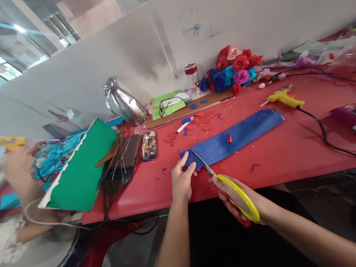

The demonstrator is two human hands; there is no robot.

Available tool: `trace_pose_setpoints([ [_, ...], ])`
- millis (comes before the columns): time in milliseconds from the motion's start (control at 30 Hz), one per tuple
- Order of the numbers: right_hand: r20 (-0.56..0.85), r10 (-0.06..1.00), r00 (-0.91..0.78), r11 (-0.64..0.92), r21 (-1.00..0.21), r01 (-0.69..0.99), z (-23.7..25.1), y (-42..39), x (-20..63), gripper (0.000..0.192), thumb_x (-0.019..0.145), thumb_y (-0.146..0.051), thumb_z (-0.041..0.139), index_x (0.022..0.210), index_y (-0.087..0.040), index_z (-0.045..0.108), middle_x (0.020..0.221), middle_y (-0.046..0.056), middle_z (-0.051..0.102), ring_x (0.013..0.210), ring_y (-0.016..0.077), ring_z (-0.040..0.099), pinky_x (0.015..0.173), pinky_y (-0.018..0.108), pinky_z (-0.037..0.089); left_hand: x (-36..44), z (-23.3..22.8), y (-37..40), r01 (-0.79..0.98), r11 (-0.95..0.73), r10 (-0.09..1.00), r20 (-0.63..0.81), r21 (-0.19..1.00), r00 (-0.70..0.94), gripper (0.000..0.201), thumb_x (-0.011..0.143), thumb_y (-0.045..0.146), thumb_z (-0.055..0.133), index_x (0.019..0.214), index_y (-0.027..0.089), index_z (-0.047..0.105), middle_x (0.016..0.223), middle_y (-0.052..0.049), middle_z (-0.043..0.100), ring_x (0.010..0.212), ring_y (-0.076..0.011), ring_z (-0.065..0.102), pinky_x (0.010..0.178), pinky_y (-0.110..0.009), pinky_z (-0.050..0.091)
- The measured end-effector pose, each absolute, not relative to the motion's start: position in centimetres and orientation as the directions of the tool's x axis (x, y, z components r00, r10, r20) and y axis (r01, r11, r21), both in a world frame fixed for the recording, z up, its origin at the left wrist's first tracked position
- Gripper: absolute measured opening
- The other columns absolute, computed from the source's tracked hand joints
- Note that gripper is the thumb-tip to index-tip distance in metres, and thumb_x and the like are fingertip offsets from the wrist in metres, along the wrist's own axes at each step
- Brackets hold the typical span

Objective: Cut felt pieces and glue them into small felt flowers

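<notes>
A long strip of blue crepe paper (245,133) lies across the red table in front of me. My left hand (183,178) pinches its near left end between thumb and fingers. In my right hand (236,197) is a pair of scissors (241,199) with a yellow and a red handle. The blades point up and left, over the left end of the strip close to my left fingers. Whether they have cut into the paper I cannot tell. A small red scrap (229,138) rests on the strip's middle.
Beyond the strip are red and blue scraps (204,120), a white marker (183,127) and crepe flowers (231,69). A yellow glue gun (285,97) lies right, its cord trailing. A steel jug (124,101) and green sheet (85,169) stand left. Another person's hand (15,156) holds a glue gun.
</notes>
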State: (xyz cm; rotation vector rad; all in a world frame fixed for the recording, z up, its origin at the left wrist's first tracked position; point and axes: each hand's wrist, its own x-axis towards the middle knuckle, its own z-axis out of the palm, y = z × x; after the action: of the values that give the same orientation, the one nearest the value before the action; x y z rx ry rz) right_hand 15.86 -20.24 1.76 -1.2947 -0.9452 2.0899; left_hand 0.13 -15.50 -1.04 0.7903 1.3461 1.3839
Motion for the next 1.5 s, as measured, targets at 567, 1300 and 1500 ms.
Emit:
trace_pose_setpoints([
  [567,-0.518,0.717,-0.467,-0.569,-0.821,0.036,1.9,-19.2,15.3,0.05,0.08,-0.071,0.043,0.075,-0.021,0.04,0.042,-0.011,0.041,0.021,0.0053,0.034,0.021,0.016,0.025,0.4,-0.4,-16.0,-0.273,0.163,0.927,-0.242,0.948,-0.286,0.063,0.06,0.022,0.077,0.121,0.017,0.063,0.076,-0.001,0.065,0.056,-0.0048,0.045,0.051,-0.019,0.039],
  [1300,-0.493,0.807,-0.324,-0.556,-0.82,-0.135,0.6,-20.2,17.8,0.045,0.077,-0.066,0.05,0.077,-0.021,0.047,0.046,-0.009,0.041,0.025,0.0045,0.03,0.022,0.016,0.026,0.3,-1.0,-16.2,-0.288,0.058,0.936,-0.152,0.956,-0.316,0.065,0.064,0.025,0.074,0.127,0.02,0.055,0.092,-0.004,0.065,0.064,-0.0075,0.053,0.055,-0.019,0.04],
  [1500,-0.456,0.857,-0.239,-0.501,-0.846,-0.184,0.5,-20.5,18.7,0.047,0.076,-0.064,0.053,0.092,-0.02,0.051,0.046,-0.01,0.041,0.025,0.0044,0.028,0.021,0.016,0.025,0.6,-1.3,-16.1,-0.209,-0.007,0.938,-0.066,0.978,-0.341,0.074,0.066,0.023,0.072,0.135,0.023,0.044,0.109,-0.008,0.063,0.079,-0.0123,0.058,0.053,-0.018,0.04],
])
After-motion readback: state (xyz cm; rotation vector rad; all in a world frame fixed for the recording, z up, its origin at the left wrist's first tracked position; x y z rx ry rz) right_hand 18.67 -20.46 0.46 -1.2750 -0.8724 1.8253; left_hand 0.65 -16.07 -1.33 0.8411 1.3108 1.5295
